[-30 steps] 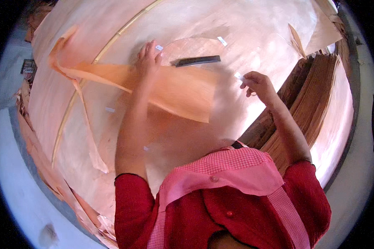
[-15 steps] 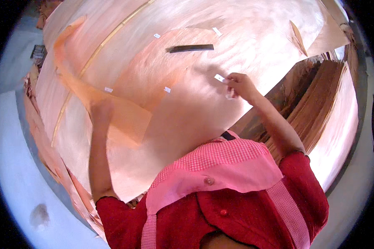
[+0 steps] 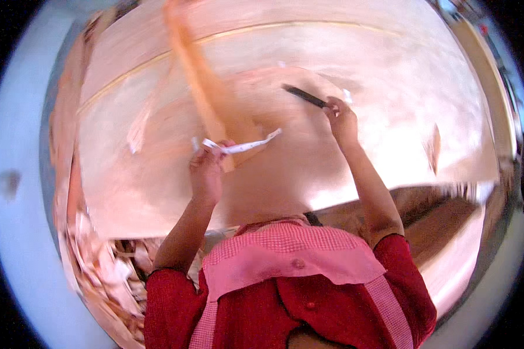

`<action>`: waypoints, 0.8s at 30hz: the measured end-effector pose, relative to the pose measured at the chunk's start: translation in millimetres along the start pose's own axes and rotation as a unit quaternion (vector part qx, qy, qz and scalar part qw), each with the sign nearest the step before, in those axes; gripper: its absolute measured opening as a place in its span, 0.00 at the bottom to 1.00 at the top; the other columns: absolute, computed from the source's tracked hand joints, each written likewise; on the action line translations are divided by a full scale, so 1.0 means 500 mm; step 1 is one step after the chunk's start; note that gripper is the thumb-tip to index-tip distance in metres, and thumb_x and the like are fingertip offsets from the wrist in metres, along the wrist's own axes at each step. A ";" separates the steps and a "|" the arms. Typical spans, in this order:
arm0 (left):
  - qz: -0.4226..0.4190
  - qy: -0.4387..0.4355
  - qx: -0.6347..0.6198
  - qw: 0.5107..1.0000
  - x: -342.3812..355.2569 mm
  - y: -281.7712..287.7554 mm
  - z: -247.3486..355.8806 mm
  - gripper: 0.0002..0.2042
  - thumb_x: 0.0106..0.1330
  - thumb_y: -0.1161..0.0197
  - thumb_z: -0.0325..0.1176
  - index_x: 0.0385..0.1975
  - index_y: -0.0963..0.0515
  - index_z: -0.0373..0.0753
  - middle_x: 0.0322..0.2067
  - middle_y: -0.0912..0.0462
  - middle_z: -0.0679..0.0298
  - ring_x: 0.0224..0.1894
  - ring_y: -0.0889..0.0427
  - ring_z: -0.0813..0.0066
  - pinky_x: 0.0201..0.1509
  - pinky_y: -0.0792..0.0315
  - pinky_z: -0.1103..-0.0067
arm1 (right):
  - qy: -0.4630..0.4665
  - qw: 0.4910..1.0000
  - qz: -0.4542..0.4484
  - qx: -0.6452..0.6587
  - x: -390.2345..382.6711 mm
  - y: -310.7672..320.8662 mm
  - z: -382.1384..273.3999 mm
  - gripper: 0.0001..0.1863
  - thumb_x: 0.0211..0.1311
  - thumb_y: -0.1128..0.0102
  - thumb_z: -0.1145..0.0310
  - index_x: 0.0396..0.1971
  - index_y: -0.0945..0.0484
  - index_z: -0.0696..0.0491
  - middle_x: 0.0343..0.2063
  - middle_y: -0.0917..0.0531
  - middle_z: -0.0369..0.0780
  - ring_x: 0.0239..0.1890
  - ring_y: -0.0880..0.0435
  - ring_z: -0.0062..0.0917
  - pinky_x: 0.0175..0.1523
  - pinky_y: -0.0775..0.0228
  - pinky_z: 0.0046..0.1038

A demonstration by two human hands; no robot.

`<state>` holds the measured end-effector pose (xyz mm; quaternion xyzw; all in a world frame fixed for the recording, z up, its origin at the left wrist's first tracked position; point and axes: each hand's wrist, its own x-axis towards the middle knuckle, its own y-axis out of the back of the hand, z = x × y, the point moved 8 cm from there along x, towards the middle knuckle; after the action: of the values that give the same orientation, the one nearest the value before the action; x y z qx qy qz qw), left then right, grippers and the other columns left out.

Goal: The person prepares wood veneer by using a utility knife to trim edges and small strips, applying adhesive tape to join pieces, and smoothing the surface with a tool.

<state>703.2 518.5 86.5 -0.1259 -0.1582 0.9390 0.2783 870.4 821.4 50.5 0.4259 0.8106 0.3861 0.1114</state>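
My left hand [image 3: 209, 166] is closed on a white tape strip [image 3: 244, 145] over an orange veneer sheet [image 3: 195, 78], which lies toward the far left of the work surface. My right hand [image 3: 340, 119] grips one end of a dark, flat blade-like tool [image 3: 301, 94], which points toward the upper left. Under both hands spreads a large pale veneer sheet [image 3: 413, 93]. A small white piece [image 3: 347, 94] shows just beyond my right hand. The picture is blurred, so fine detail is unclear.
A long yellowish strip [image 3: 273, 23] runs across the far part of the sheet. Stacked dark veneers [image 3: 431, 232] sit below the right edge. Crumpled scraps [image 3: 110, 267] heap at the near left, beside a pale blue floor [image 3: 14, 174]. A small sliver [image 3: 432, 148] lies at the right.
My right hand, which held a small white tab, now grips the dark tool. My left hand has moved onto a white strip. The view has swung round, and the orange sheet now stretches away from me.
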 end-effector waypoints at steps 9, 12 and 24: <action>0.217 -0.072 -0.008 0.973 -0.264 0.421 0.185 0.07 0.57 0.44 0.31 0.30 0.25 0.34 0.32 0.21 0.57 0.38 0.23 0.70 0.45 0.31 0.74 | 0.171 0.974 -0.009 -0.147 0.069 -0.140 -0.121 0.13 0.47 0.43 0.68 0.34 0.27 0.53 0.34 0.27 0.46 0.36 0.26 0.41 0.40 0.32 0.39; 0.287 -0.079 -0.001 0.955 -0.358 0.553 0.201 0.06 0.58 0.44 0.30 0.29 0.25 0.34 0.32 0.21 0.56 0.37 0.23 0.68 0.45 0.32 0.74 | 0.128 0.991 -0.038 -0.028 0.035 -0.221 -0.312 0.13 0.48 0.42 0.64 0.32 0.26 0.56 0.31 0.24 0.49 0.34 0.24 0.42 0.36 0.33 0.40; 0.358 -0.029 0.320 0.877 -0.573 1.303 0.363 0.06 0.59 0.43 0.28 0.29 0.23 0.33 0.23 0.22 0.66 0.27 0.26 0.81 0.32 0.32 0.84 | 0.083 0.983 -0.059 -0.153 -0.051 -0.575 -0.714 0.22 0.50 0.45 0.50 0.31 0.22 0.56 0.24 0.21 0.49 0.30 0.20 0.38 0.35 0.32 0.34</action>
<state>562.7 -201.6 56.5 -0.0501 0.1990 0.9771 -0.0564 530.5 514.7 81.1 0.3215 0.7724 0.5321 0.1297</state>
